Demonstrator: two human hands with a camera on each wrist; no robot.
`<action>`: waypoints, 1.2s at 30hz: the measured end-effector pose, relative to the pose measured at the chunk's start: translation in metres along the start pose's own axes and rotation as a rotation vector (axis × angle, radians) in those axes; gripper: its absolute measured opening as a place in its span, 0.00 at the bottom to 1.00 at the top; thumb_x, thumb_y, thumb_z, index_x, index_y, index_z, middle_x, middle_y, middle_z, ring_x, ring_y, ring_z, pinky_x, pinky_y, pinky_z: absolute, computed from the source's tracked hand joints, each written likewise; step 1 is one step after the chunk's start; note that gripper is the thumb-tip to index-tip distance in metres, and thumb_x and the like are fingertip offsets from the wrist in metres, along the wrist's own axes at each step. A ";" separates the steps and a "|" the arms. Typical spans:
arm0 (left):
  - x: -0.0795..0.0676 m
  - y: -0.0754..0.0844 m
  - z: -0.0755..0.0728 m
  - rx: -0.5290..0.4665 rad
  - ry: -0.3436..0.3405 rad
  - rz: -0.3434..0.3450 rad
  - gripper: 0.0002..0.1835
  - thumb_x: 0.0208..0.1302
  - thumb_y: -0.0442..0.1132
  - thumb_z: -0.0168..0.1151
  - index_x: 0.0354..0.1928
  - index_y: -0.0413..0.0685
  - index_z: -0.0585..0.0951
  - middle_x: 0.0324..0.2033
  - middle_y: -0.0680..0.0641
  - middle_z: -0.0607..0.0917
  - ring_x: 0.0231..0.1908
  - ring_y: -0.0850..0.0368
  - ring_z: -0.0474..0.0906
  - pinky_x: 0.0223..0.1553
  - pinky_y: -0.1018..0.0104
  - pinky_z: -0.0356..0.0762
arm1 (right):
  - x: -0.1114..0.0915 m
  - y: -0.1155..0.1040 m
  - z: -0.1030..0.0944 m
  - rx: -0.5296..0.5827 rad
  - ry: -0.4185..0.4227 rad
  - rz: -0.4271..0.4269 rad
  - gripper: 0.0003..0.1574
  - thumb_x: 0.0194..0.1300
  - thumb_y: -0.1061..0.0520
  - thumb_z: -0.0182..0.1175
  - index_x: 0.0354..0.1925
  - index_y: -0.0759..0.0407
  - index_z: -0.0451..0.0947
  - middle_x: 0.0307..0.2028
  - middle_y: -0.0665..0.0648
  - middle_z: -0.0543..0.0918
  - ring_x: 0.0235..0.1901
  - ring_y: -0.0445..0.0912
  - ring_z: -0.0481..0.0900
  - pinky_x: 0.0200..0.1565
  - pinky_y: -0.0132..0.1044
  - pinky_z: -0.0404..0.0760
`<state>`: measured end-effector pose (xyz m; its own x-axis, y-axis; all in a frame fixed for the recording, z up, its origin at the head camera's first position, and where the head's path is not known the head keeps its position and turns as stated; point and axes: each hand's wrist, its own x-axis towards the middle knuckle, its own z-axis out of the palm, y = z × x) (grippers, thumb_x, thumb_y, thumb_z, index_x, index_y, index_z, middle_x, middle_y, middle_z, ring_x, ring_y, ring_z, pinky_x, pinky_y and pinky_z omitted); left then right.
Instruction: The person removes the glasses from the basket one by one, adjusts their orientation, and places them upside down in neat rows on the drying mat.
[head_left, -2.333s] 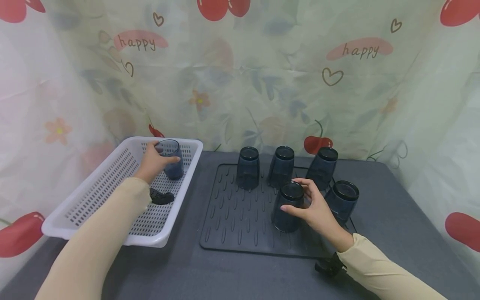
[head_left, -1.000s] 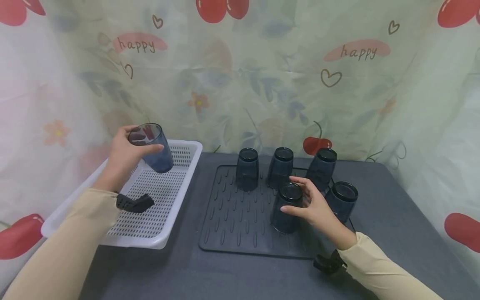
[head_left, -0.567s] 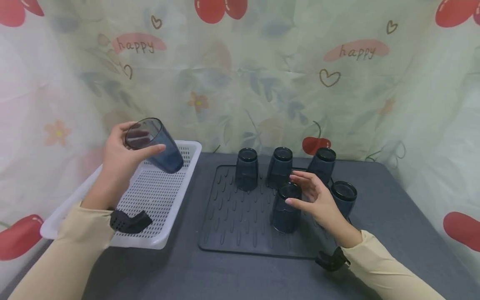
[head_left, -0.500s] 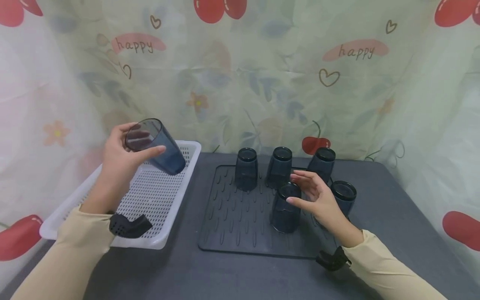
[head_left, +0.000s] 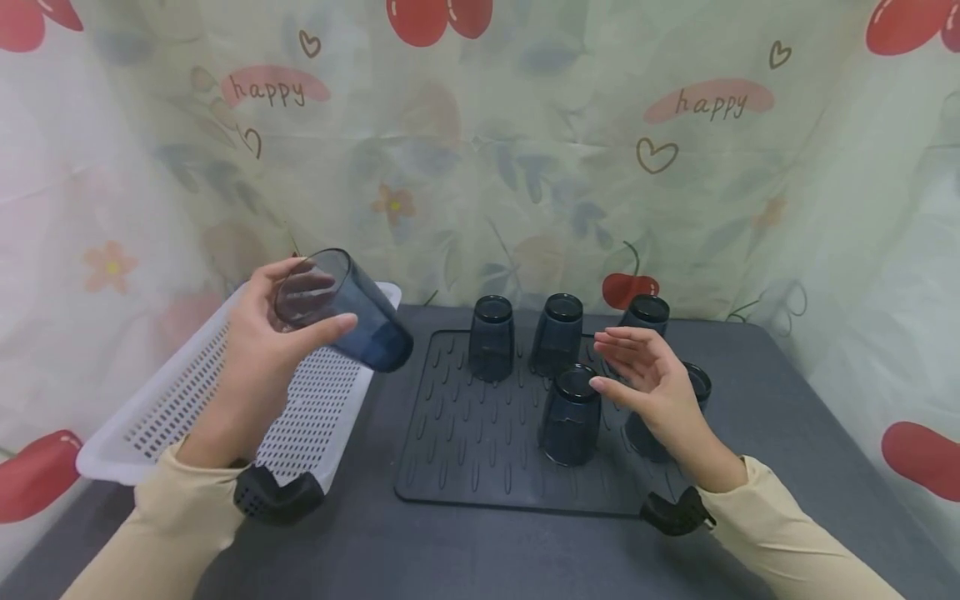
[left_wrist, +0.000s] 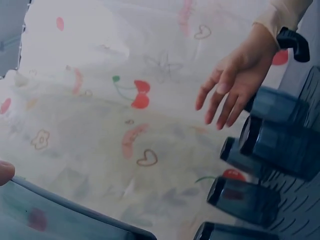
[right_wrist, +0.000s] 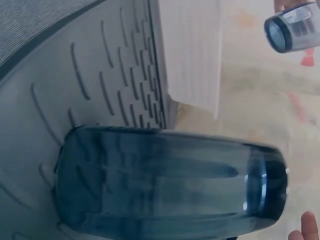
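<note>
My left hand [head_left: 258,358] grips a blue-grey glass tumbler [head_left: 369,323], fingers behind and thumb in front. Tilted, its mouth faces up and left and its base points down right, in the air over the basket's right side. On the black drying mat [head_left: 453,454] an upside-down tumbler [head_left: 570,425] stands in the front row. My right hand [head_left: 663,396] hovers just right of it, fingers loosely extended and holding nothing. The right wrist view shows that standing tumbler [right_wrist: 170,185] up close, with the held glass [right_wrist: 295,30] beyond.
Several more tumblers stand upside down on the mat, among them one at the back left [head_left: 492,337] and one in the back middle [head_left: 558,335]. A white perforated basket [head_left: 105,462] stands at left on the dark table [head_left: 420,550]. A printed curtain [head_left: 480,167] hangs behind.
The left hand has lifted the tumbler out of the basket, tilted it and brought it rightward. My right hand has let go of the front tumbler and drawn slightly right and up.
</note>
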<state>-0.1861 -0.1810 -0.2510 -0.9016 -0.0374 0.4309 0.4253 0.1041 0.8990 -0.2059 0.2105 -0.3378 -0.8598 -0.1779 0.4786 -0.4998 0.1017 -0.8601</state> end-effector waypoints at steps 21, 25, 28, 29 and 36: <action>-0.033 -0.013 0.057 -0.150 -0.137 -0.087 0.33 0.56 0.25 0.63 0.65 0.43 0.65 0.56 0.46 0.75 0.55 0.55 0.75 0.49 0.70 0.78 | -0.010 -0.010 0.017 0.207 -0.089 -0.147 0.35 0.55 0.80 0.60 0.61 0.71 0.63 0.58 0.56 0.76 0.58 0.45 0.76 0.59 0.36 0.76; -0.036 -0.017 0.065 -0.168 -0.168 -0.106 0.33 0.56 0.26 0.63 0.65 0.42 0.65 0.57 0.45 0.76 0.54 0.56 0.75 0.48 0.70 0.78 | -0.015 -0.007 0.024 0.233 -0.138 -0.152 0.36 0.55 0.79 0.60 0.61 0.72 0.62 0.58 0.57 0.76 0.59 0.46 0.75 0.60 0.37 0.75; -0.037 -0.020 0.071 -0.187 -0.176 -0.104 0.33 0.55 0.27 0.63 0.64 0.42 0.66 0.56 0.45 0.76 0.54 0.56 0.76 0.47 0.70 0.78 | -0.017 -0.004 0.030 0.258 -0.172 -0.138 0.37 0.55 0.78 0.61 0.62 0.71 0.62 0.59 0.57 0.75 0.60 0.47 0.74 0.60 0.38 0.75; -0.038 -0.021 0.072 -0.199 -0.176 -0.101 0.33 0.55 0.27 0.63 0.64 0.42 0.66 0.56 0.46 0.76 0.53 0.56 0.76 0.47 0.70 0.78 | -0.018 -0.003 0.032 0.267 -0.183 -0.130 0.37 0.55 0.78 0.61 0.62 0.70 0.62 0.59 0.57 0.75 0.60 0.47 0.74 0.60 0.38 0.75; -0.040 -0.026 0.086 -0.263 -0.167 -0.100 0.34 0.53 0.27 0.63 0.64 0.42 0.66 0.56 0.46 0.76 0.52 0.56 0.76 0.46 0.68 0.79 | -0.022 -0.001 0.044 0.289 -0.234 -0.070 0.40 0.55 0.74 0.65 0.64 0.63 0.63 0.60 0.54 0.74 0.61 0.45 0.73 0.61 0.41 0.74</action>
<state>-0.1678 -0.0970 -0.2982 -0.9310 0.1311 0.3406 0.3205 -0.1526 0.9349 -0.1822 0.1716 -0.3555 -0.7609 -0.3969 0.5134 -0.4777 -0.1929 -0.8571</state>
